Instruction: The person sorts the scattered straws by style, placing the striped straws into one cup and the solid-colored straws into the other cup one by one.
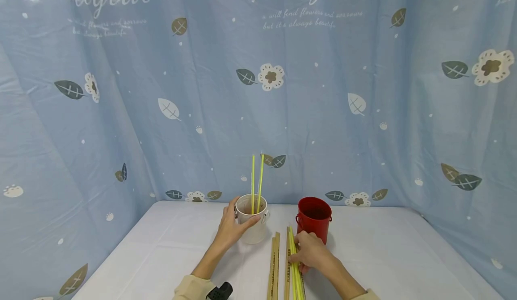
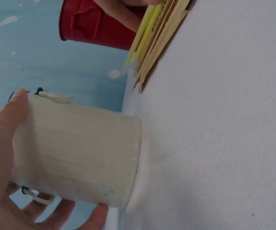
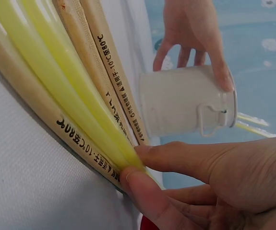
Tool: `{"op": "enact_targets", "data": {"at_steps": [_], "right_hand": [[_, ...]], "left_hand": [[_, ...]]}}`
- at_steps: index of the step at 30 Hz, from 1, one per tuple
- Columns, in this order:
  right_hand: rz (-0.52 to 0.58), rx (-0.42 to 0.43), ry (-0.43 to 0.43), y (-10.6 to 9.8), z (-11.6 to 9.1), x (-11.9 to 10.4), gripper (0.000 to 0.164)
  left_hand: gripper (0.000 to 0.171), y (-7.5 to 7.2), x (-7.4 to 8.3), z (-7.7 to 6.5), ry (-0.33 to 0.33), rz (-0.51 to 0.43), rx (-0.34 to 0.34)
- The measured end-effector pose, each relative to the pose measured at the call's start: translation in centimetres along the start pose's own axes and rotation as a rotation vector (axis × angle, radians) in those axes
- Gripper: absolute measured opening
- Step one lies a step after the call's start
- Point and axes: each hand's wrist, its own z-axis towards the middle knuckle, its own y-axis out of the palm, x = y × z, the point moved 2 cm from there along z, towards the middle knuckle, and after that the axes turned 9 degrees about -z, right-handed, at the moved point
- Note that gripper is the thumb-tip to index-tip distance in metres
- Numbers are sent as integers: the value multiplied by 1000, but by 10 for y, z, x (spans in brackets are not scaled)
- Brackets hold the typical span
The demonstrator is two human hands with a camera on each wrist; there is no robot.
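Note:
My left hand (image 1: 231, 229) grips a white metal bucket (image 2: 80, 148) with small side handles, thumb on one side and fingers on the other. Two yellow straws (image 1: 253, 178) stand upright in that bucket. With thumb and index finger, my right hand (image 1: 313, 250) pinches at the yellow straws (image 3: 75, 86) lying on the table. Straws in printed brown paper sleeves (image 3: 111, 62) lie alongside them. Just behind my right hand stands a red bucket (image 1: 317, 223) with side handles.
A white cloth covers the table (image 1: 387, 255). Another pair of brown paper-sleeved straws (image 1: 273, 268) lies between the hands. Behind the table hangs a blue curtain (image 1: 307, 125) with leaves and flowers.

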Motion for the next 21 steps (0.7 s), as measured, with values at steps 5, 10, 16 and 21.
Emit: {"op": "enact_targets", "data": {"at_steps": [5,10,16,21], "right_hand": [[-4,-1,-12,-1,0,1,34],[-17,-4,-7,-3,-1,1,30],[-21,-6,-17,-7,-2,2,29],[0,-13,-48,-9,-4,1,23]], "left_hand": [[93,-1,1,0,7,1,0],[93,0,2,0,7,-10,-9],[94,1,2,1,1,-20,-7],[94,0,1,0,-12,-20,-1]]}}
